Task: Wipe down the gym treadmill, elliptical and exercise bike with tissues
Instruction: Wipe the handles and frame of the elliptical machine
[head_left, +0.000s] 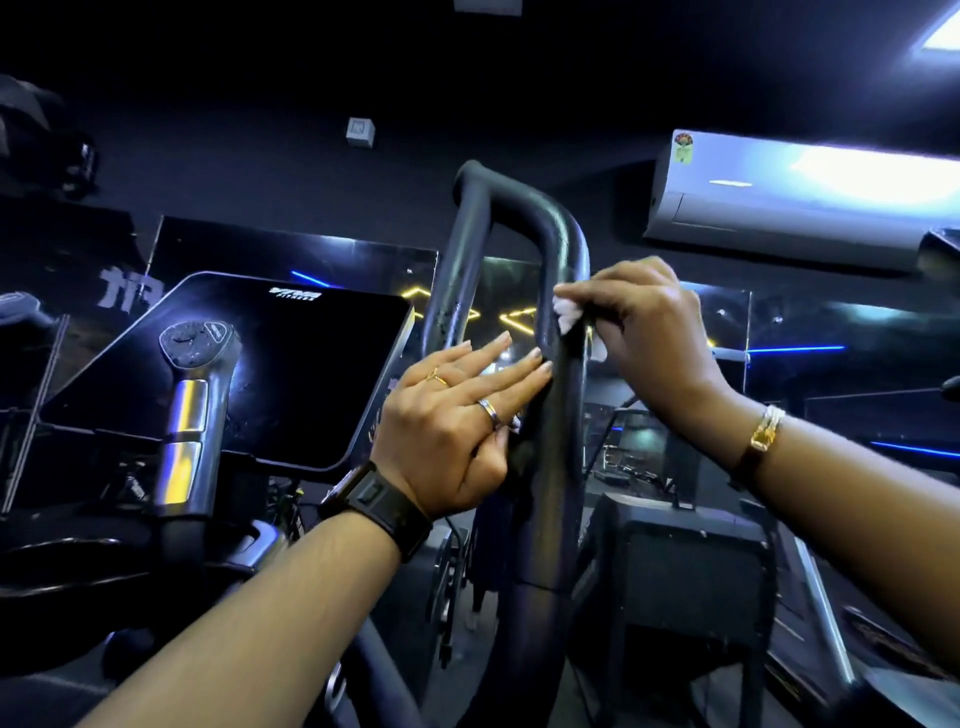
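Dark gym: elliptical handle (551, 441) being wiped.
At centre frame, a tissue (567, 312) is gripped against it by the right hand (654, 332); the left hand (457, 415) is laid flat on it. An air conditioner (779, 208) is mounted upper right.

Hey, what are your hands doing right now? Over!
Right hand grips tissue round the handlebar. Left hand flat against the handlebar, fingers straight. Nothing blocking the bar above.
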